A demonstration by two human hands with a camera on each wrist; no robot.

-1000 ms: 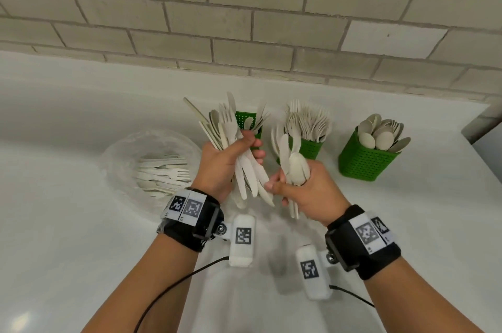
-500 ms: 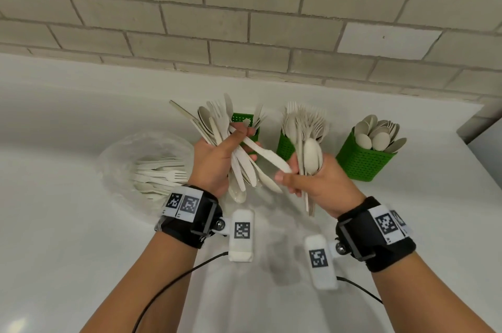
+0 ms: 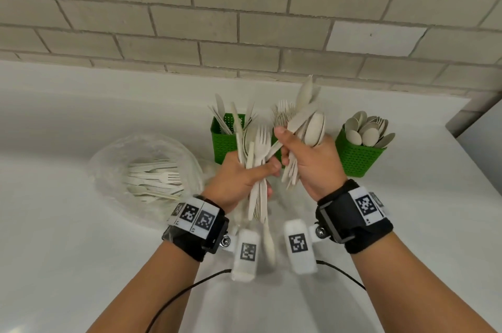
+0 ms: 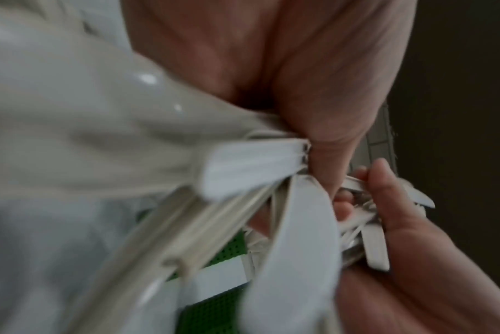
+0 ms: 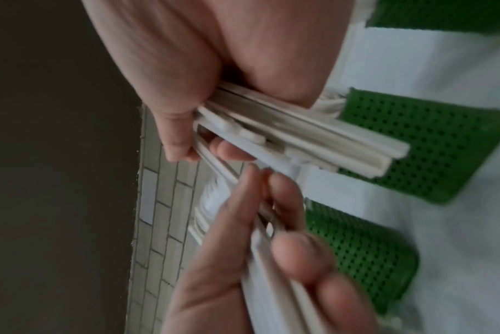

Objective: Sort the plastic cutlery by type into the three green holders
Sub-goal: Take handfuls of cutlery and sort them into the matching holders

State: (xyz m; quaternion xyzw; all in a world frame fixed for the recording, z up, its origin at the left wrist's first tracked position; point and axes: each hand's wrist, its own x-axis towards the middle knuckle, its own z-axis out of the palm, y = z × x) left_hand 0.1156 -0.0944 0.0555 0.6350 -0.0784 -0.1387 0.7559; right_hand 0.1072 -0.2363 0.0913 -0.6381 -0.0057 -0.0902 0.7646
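Note:
My left hand (image 3: 267, 169) grips an upright bundle of mixed beige cutlery (image 3: 258, 148), forks and knives among it. Right beside it, my right hand (image 3: 285, 142) holds several spoons and a knife (image 3: 312, 126), fanned upward. The left green holder (image 3: 225, 139) has knives in it and the right green holder (image 3: 358, 159) is full of spoons (image 3: 366, 130). The middle holder is mostly hidden behind my hands; its forks (image 3: 282, 112) show above them. In the right wrist view, fingers (image 5: 231, 150) curl round flat handles (image 5: 314, 140).
A clear plastic bag (image 3: 114, 159) with more forks and other cutlery (image 3: 154, 178) lies on the white counter (image 3: 68, 237) to the left. A brick wall (image 3: 244, 20) runs behind the holders. The counter ends at the right (image 3: 461, 148).
The right hand drew a knife out of the left bundle, added it to its spoons and came back close. The left bundle turned more upright.

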